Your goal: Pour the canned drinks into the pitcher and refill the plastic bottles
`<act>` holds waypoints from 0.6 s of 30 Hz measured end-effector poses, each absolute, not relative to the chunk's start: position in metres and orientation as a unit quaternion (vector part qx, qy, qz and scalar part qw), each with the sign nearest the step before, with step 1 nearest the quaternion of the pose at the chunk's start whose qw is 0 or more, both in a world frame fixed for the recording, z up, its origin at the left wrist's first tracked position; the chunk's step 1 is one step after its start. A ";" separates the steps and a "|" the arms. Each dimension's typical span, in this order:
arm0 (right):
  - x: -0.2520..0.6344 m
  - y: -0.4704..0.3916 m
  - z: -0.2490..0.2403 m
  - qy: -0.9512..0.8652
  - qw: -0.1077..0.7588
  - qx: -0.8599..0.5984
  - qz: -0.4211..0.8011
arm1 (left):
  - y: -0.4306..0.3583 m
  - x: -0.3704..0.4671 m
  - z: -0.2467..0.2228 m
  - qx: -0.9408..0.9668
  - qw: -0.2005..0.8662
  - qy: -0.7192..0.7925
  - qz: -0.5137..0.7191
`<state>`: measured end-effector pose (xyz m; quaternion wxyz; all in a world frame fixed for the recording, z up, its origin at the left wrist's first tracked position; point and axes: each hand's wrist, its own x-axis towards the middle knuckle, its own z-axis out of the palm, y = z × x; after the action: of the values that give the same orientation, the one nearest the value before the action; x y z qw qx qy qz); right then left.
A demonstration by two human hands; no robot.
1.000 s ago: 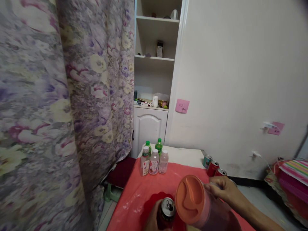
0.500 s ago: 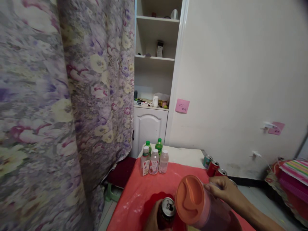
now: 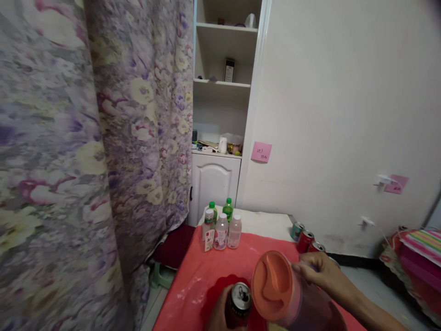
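Barely anything shifts from the earlier frame: both hands and what they carry stay where they were, and the view itself slides only very slightly. A pitcher (image 3: 298, 299) with an orange lid (image 3: 272, 286) is held near the bottom edge of the view, tipped over so that its lid faces left. The right hand (image 3: 317, 269) has its fingers closed at the handle side of the pitcher. Just left of the lid, the left hand (image 3: 220, 310) grips a dark can (image 3: 240, 301) upright, its top facing up; whether can and lid touch, I cannot tell. Beneath them spreads a surface (image 3: 193, 285) covered in red, with a pale strip along the far end. Farther back stand three clear bottles (image 3: 221, 233) with white caps, and behind these two green-capped bottles (image 3: 227, 210). Beyond the right hand, a teal can (image 3: 296, 231) stands beside red cans (image 3: 305, 241). A flowered curtain (image 3: 138, 115) hangs at left, next to a white cabinet (image 3: 214, 181).
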<state>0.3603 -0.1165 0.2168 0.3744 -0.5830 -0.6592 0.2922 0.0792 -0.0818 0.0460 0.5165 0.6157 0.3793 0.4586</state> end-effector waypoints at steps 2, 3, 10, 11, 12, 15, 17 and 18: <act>0.360 -0.117 0.217 -0.660 0.372 -0.584 0.291 | -0.082 0.079 0.047 0.616 0.524 0.368 0.460; 0.360 -0.117 0.218 -0.660 0.371 -0.585 0.291 | -0.082 0.079 0.047 0.616 0.528 0.362 0.459; 0.361 -0.117 0.216 -0.666 0.369 -0.576 0.295 | -0.080 0.083 0.044 0.607 0.531 0.381 0.452; 0.361 -0.117 0.215 -0.668 0.368 -0.576 0.295 | -0.080 0.084 0.043 0.605 0.530 0.387 0.451; 0.361 -0.117 0.215 -0.668 0.367 -0.576 0.295 | -0.081 0.084 0.042 0.604 0.529 0.391 0.449; 0.361 -0.116 0.214 -0.667 0.371 -0.572 0.300 | -0.081 0.084 0.040 0.602 0.529 0.388 0.455; 0.361 -0.116 0.213 -0.666 0.375 -0.569 0.305 | -0.080 0.083 0.039 0.603 0.531 0.380 0.458; 0.361 -0.116 0.213 -0.665 0.377 -0.568 0.306 | -0.080 0.082 0.039 0.604 0.534 0.377 0.457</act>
<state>0.3609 -0.1158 0.2125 0.3773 -0.5675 -0.6648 0.3060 0.0823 -0.0800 0.0393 0.5336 0.6038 0.3769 0.4567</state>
